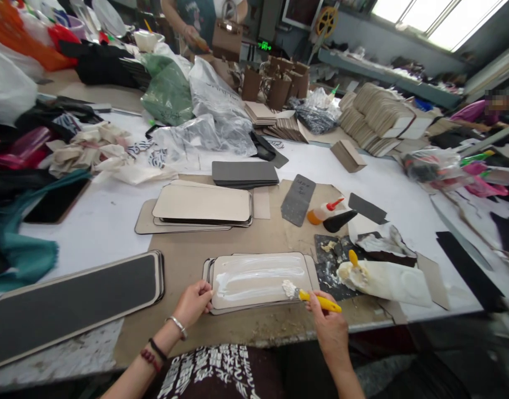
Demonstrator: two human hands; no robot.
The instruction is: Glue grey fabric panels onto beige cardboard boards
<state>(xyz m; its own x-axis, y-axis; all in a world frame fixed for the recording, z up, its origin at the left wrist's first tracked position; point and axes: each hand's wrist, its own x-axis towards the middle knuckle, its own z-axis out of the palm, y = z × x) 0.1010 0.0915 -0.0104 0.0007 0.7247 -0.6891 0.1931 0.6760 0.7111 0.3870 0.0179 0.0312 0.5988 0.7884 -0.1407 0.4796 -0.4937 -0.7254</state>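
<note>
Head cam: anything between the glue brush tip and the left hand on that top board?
Only the board itself, streaked with white glue, lies between the brush in the right hand and the left hand.

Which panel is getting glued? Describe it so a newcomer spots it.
On the white worktable, find the near edge between the two hands. The beige rounded cardboard panel tops a small stack there. Alone among the panels, it carries wet white glue streaks, under the yellow-handled brush.

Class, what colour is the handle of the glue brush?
Yellow, seen in the head view: the brush is held in the right hand.
</note>
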